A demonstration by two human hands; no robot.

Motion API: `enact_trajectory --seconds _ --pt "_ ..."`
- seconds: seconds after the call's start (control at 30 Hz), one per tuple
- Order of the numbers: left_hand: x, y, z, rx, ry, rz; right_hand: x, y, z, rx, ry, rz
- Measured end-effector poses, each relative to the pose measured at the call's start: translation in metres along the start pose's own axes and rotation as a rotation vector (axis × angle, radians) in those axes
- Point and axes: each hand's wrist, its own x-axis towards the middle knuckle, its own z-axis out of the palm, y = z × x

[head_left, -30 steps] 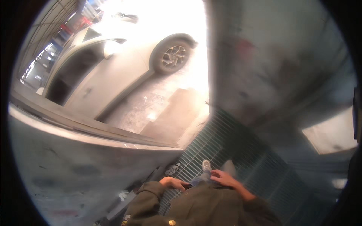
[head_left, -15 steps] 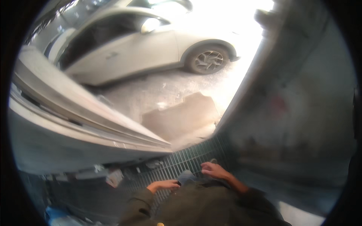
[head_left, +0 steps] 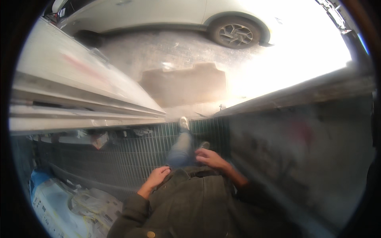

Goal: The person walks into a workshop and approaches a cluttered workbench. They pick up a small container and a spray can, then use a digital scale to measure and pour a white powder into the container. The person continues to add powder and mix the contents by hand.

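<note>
The grating lies underfoot, with the left wall panel ahead to the left and the right wall panel along the right. Between them an opening leads to a floor patch straight ahead; beyond it stands a car, its wheel ahead and to the right. One shoe sits near the opening, the other nearer the body and farther right. At the jacket's front edge are the left hand and the right hand. A car body part lies at lower left.
</note>
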Motion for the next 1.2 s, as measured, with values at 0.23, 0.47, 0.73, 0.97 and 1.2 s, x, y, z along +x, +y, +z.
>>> enact_trajectory --seconds 0.23,0.47,0.73,0.97,1.2 --pt "0.038 0.071 -0.040 0.253 0.170 0.134 0.042 -0.004 -0.039 -0.073 0.096 0.090" --pt "0.116 0.096 -0.117 0.089 -0.085 -0.117 0.104 -0.067 -0.062 -0.240 -0.081 0.176" --pt "0.156 0.069 -0.169 -0.083 -0.004 -0.132 0.201 -0.180 -0.077 -0.386 -0.385 0.159" --pt "0.179 0.056 -0.152 -0.175 0.458 -0.055 0.315 -0.212 -0.082 -0.652 -0.569 -0.042" --pt "0.323 0.096 -0.178 -0.231 0.679 -0.155 0.489 -0.205 -0.149 -1.022 -0.679 -0.157"
